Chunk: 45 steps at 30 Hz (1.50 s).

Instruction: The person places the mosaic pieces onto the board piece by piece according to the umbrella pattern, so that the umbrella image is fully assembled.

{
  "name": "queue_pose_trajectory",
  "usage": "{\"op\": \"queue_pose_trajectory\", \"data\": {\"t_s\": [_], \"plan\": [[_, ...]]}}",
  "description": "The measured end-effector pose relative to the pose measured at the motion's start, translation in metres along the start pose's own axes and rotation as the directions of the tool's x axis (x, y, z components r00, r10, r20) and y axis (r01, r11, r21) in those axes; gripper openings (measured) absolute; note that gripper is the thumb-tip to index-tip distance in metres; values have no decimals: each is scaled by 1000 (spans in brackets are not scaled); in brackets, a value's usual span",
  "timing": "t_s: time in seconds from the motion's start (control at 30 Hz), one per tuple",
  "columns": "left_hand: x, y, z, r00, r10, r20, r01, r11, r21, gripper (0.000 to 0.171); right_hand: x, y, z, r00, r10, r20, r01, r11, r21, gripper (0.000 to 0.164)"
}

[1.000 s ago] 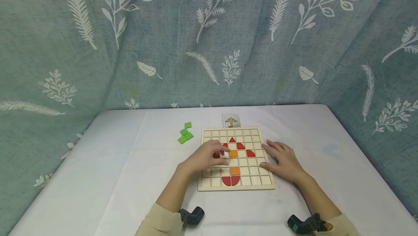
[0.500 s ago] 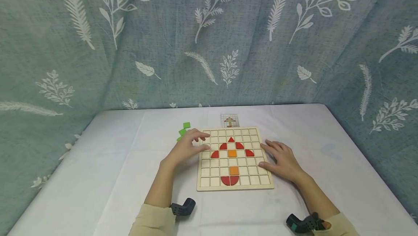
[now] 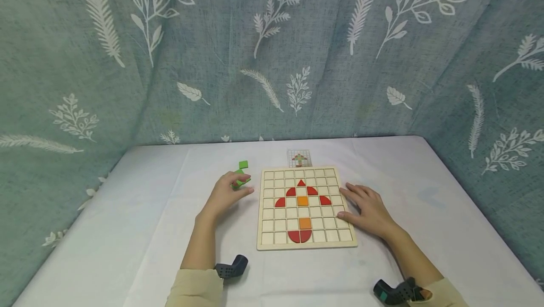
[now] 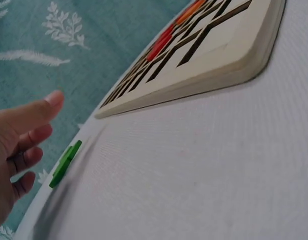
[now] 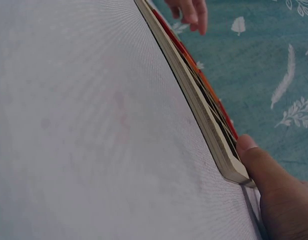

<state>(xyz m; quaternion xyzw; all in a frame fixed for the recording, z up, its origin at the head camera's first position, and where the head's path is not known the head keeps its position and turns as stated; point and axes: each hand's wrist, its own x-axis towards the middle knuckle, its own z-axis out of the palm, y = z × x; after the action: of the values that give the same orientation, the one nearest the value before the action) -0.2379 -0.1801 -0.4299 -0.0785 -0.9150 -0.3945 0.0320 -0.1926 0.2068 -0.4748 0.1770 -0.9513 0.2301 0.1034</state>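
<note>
My left hand (image 3: pixel 224 193) hovers by the green square tiles (image 3: pixel 243 164) left of the board, partly covering them. In the left wrist view its thumb and fingers are spread apart with nothing held, and the tiles (image 4: pixel 66 164) lie on the cloth beyond the fingertips. A wooden grid board (image 3: pixel 267 238) lies flat in the middle. Set into its cells are an orange square (image 3: pixel 302 201) and another lower down, a red triangle (image 3: pixel 301 183) and several red quarter-circles (image 3: pixel 325 200). My right hand (image 3: pixel 369 208) rests against the board's right edge, thumb on the rim.
Behind the board lies a small card (image 3: pixel 299 158) printed with a gridded picture. A white cloth (image 3: pixel 148 231) covers the table, and a patterned teal curtain (image 3: pixel 221 104) hangs along its back and sides. Each wrist wears a dark camera mount (image 3: pixel 233 267).
My left hand has moved left from above the board to the green tiles. Both upper red quarter-circles on the left are now uncovered. The right hand stays at the board's edge.
</note>
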Motion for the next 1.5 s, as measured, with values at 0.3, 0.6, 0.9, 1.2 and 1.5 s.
{"op": "queue_pose_trajectory", "data": {"t_s": [0.3, 0.6, 0.9, 1.2, 1.5], "plan": [[0, -15, 4, 993, -98, -69, 104, 991, 89, 46, 0, -3, 0, 1000, 14, 17, -14, 1000, 6, 69], [0, -25, 8, 985, -133, -114, 148, 979, 139, 49, -1, -1, -1, 1000, 9, 23, -9, 1000, 6, 70], [-3, -25, 9, 973, -158, -166, 189, 963, 190, 46, -1, -2, -1, 1000, 3, 23, -3, 1000, 6, 71], [-4, -20, 8, 961, -183, -208, 225, 954, 201, 43, -3, -2, -4, 1000, -20, 7, 20, 1000, 9, 69], [-4, -11, 8, 959, -72, -273, 112, 985, 133, 40, -2, -3, -4, 1000, -23, 4, 23, 1000, 8, 69]]}}
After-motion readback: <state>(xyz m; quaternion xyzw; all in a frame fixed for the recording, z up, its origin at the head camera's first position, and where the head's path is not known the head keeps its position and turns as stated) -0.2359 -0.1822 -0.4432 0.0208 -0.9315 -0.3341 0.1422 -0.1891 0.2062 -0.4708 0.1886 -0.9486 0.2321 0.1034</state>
